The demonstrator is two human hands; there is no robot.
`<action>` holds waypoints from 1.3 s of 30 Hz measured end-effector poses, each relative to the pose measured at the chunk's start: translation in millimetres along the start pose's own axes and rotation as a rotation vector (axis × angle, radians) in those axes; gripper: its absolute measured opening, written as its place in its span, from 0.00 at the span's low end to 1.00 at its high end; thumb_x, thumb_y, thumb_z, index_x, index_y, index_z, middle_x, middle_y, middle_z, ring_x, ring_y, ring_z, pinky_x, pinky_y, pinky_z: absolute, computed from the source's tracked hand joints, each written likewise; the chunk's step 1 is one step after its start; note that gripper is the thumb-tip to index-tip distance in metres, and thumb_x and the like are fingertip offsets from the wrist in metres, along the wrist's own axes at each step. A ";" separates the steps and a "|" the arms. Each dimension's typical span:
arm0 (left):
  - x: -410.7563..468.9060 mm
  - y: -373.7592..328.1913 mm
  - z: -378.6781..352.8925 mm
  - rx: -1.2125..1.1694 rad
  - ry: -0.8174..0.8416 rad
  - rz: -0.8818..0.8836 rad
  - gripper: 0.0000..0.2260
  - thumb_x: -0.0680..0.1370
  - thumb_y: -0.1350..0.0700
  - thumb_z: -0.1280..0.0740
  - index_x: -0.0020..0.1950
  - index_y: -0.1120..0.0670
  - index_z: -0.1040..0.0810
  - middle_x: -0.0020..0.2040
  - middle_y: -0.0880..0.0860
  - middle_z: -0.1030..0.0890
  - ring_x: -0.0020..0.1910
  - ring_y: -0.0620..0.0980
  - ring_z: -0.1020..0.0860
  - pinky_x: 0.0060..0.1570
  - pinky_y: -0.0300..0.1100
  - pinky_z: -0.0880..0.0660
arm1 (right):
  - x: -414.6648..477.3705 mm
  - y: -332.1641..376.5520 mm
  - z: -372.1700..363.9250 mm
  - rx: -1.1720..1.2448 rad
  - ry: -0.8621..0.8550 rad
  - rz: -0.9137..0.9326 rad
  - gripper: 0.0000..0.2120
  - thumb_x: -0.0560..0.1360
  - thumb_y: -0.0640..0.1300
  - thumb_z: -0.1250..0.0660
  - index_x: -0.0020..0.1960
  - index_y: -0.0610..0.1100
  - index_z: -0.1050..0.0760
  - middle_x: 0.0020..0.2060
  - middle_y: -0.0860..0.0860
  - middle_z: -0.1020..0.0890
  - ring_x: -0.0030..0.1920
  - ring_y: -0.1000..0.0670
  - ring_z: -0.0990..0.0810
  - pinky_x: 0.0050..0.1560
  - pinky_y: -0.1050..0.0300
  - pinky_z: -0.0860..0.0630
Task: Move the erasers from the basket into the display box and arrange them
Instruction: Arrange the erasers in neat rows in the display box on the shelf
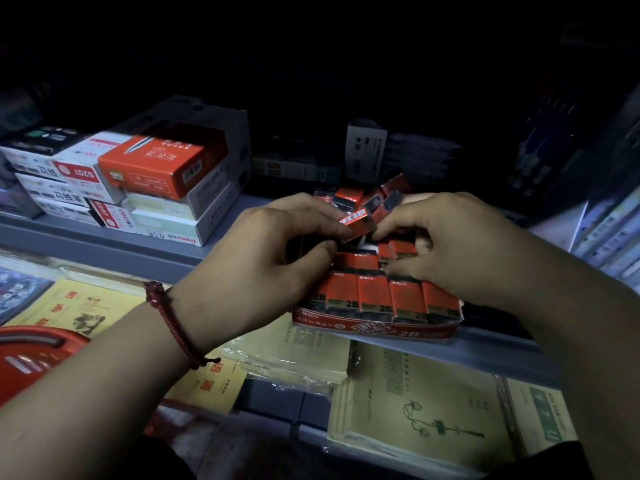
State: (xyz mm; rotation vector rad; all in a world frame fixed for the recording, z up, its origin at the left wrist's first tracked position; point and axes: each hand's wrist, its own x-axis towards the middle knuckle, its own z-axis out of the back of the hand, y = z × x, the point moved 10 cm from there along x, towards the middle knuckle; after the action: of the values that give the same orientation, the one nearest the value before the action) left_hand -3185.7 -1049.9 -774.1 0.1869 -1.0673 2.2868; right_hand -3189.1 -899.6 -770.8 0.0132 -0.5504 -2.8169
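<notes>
Erasers [377, 296] in red and black wrappers marked 2B stand upright in a tidy front row inside the red display box [374, 329], which sits at the front edge of the grey shelf [104, 237]. Behind that row a loose heap [377, 195] of the same erasers lies tumbled at all angles, so by my reading the sorting is only partly done.

The left hand [263, 258], with a red bracelet [173, 323] at the wrist, pinches 1 eraser [358, 221] between thumb and forefinger, barcode side up, just above the middle of the box. The right hand [457, 247] has its fingers curled narrow. Its forefinger touches the other end of that eraser and its thumb rests on the erasers below, but I cannot tell whether it truly grips anything.

A red basket [34, 355] shows at the lower left, apart from the box and partly behind the left arm. Its contents are hidden.

The risks I see:
- The box stands right at the shelf lip, so a downward push on the front row could tip it onto the notebooks [415, 410] below.
- Wedging the held eraser into a tight gap could topple the upright row.
- The heap behind is unstable, and a nudge from either wrist could send pieces sliding off the shelf.
- The light is poor, so a wrapper could go in facing the wrong way.
</notes>
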 end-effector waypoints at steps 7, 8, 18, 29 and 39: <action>-1.5 1.9 -2.2 -0.012 0.017 0.003 0.10 0.80 0.62 0.32 0.58 0.52 0.15 0.57 0.41 0.19 0.56 0.38 0.21 0.52 0.25 0.30 | -1.7 1.4 4.6 -0.056 -0.137 0.040 0.11 0.70 0.45 0.22 0.51 0.54 0.17 0.45 0.62 0.22 0.33 0.66 0.27 0.37 0.69 0.36; -1.7 2.1 -2.8 -0.015 0.019 0.007 0.11 0.80 0.62 0.32 0.58 0.52 0.15 0.57 0.41 0.19 0.57 0.38 0.21 0.53 0.26 0.30 | -3.3 1.3 7.4 -0.040 -0.171 0.057 0.10 0.71 0.43 0.23 0.50 0.52 0.17 0.44 0.61 0.22 0.35 0.68 0.26 0.37 0.69 0.36; -1.9 4.9 -2.1 -0.057 -0.008 0.048 0.11 0.80 0.61 0.32 0.58 0.49 0.15 0.57 0.42 0.19 0.58 0.39 0.21 0.55 0.28 0.29 | -9.6 2.7 8.7 -0.026 -0.200 0.106 0.12 0.77 0.42 0.32 0.54 0.55 0.15 0.50 0.58 0.24 0.40 0.60 0.24 0.40 0.62 0.27; -2.6 6.6 -1.9 -0.050 -0.011 0.040 0.11 0.80 0.61 0.32 0.59 0.49 0.16 0.57 0.41 0.20 0.59 0.40 0.21 0.58 0.32 0.27 | -1.3 -4.0 2.5 -0.185 -0.102 0.004 0.10 0.77 0.51 0.30 0.54 0.47 0.17 0.55 0.56 0.28 0.37 0.62 0.28 0.39 0.66 0.32; -2.4 5.1 -1.9 -0.038 -0.009 0.037 0.11 0.81 0.61 0.33 0.59 0.50 0.16 0.57 0.41 0.20 0.58 0.39 0.21 0.58 0.33 0.26 | -8.6 -9.4 8.3 0.074 -0.085 0.006 0.12 0.77 0.39 0.35 0.46 0.51 0.14 0.55 0.59 0.25 0.50 0.58 0.23 0.45 0.62 0.24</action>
State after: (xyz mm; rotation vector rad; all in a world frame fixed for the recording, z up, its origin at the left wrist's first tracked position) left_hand -3186.5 -1052.2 -779.5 0.1635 -1.1268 2.2990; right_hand -3183.8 -885.9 -766.9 -0.0936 -0.6729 -2.8000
